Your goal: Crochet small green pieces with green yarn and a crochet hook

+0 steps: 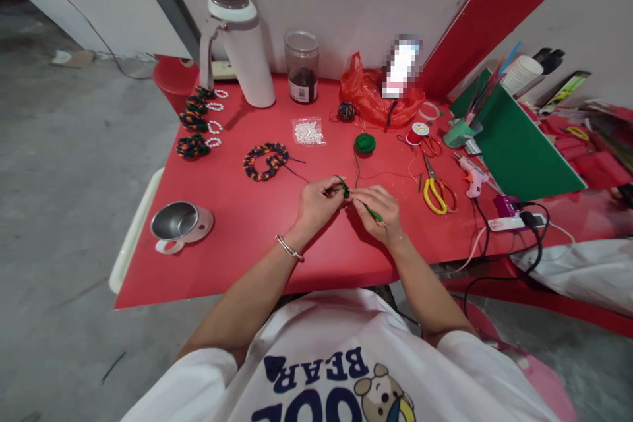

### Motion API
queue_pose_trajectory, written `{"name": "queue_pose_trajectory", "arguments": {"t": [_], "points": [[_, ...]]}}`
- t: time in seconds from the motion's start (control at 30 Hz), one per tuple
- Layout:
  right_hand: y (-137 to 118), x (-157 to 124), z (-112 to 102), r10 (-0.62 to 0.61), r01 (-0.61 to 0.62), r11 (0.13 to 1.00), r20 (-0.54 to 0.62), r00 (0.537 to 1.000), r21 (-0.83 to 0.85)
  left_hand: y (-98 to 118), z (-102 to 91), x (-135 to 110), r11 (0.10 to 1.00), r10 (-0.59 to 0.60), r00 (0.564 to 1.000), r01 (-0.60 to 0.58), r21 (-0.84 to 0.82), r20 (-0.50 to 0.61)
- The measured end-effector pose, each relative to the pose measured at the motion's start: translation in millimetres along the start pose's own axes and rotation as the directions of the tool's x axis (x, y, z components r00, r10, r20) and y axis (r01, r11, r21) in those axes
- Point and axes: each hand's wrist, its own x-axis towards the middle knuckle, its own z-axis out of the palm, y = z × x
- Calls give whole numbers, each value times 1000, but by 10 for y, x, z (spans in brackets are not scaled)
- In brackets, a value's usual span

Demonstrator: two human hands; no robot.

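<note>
My left hand pinches a small piece of dark green crochet work between thumb and fingertips. Against that piece, my right hand is closed around a crochet hook with a green grip. The hook's tip is hidden at the stitches. From the work a green strand runs up to a ball of green yarn just beyond my hands. Left of them lies a curved multicoloured crocheted strip with loose yarn tails.
Yellow-handled scissors, a pink glue gun and a power strip with cables lie right. A metal-lined mug stands left. Behind are a bag of white beads, a tall white bottle, a jar and a red plastic bag.
</note>
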Motion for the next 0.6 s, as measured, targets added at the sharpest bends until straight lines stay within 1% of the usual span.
{"name": "queue_pose_trajectory", "arguments": {"t": [0.1,0.17,0.3,0.37,0.43,0.53,0.6], "points": [[2,-19,34,-12,11,1000,-11,1000,-11,-19,9,-16,998,35,999,-34,59,-13],[3,-20,46,8,-8,1000,-24,1000,0,-32,19,-26,996,48,999,-46,74,-25],[-11,-4,63,41,-43,999,-48,998,-33,-41,38,-41,995,49,998,-44,94,-41],[-23,3,70,60,-61,998,-54,997,-19,-29,42,-47,993,46,998,-40,107,-53],[-28,4,76,121,-118,992,-59,991,43,-8,40,-53,993,49,997,-42,112,-60],[-21,-4,84,237,-225,964,-74,969,144,25,32,-64,993,56,997,-50,110,-55],[-12,-11,93,288,-273,946,-68,955,174,38,26,-71,990,66,996,-59,126,-55]]}}
